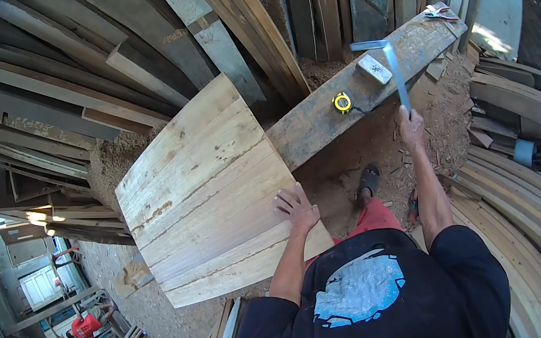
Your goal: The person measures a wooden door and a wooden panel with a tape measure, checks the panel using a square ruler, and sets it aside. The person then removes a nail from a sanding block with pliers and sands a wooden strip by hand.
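Observation:
My left hand [298, 210] lies with fingers spread on the right edge of a wide wooden panel [204, 192] made of several joined boards. My right hand [412, 127] is closed around one arm of a metal L-shaped square [397, 75], whose other arm points left over a thick plank [326, 120]. On that plank are a yellow tape measure [342, 103] and a small pale block [375, 70], close to the square. Pliers with red handles [438, 12] rest at the plank's far end.
Boards [152, 68] lean in rows across the back. Curved planks [508, 232] are stacked at the right. Wood shavings [444, 124] cover the ground. A person in a red shirt [86, 327] is at the far left, near a white door [40, 288].

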A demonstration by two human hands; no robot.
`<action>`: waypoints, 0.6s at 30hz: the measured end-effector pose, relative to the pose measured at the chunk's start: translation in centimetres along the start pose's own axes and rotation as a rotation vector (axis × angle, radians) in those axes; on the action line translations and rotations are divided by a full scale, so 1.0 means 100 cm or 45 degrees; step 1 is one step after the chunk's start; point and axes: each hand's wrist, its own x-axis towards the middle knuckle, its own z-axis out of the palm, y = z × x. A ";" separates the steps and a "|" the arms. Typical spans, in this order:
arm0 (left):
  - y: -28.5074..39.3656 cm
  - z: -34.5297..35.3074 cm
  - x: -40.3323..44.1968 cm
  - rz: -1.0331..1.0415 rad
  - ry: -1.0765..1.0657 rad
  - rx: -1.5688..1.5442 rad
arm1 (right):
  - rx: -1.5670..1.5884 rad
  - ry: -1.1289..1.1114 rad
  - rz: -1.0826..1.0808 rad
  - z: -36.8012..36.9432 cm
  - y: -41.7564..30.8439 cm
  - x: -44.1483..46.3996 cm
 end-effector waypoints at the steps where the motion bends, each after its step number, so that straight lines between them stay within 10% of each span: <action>1: -0.001 -0.010 -0.003 -0.002 -0.035 0.021 | -0.006 -0.066 -0.042 -0.004 -0.008 -0.026; 5: -0.076 0.011 0.043 0.474 0.073 -1.099 | -0.080 -0.351 -0.173 -0.004 -0.028 -0.141; 8: -0.116 -0.060 0.023 0.273 -0.688 -2.411 | -0.185 -0.536 -0.279 -0.007 -0.061 -0.239; 12: -0.174 -0.106 -0.008 0.557 -0.900 -1.756 | -0.276 -0.652 -0.273 -0.002 -0.085 -0.337; 18: -0.210 -0.106 -0.029 0.566 -1.401 -2.016 | -0.381 -0.425 -0.379 -0.023 -0.085 -0.408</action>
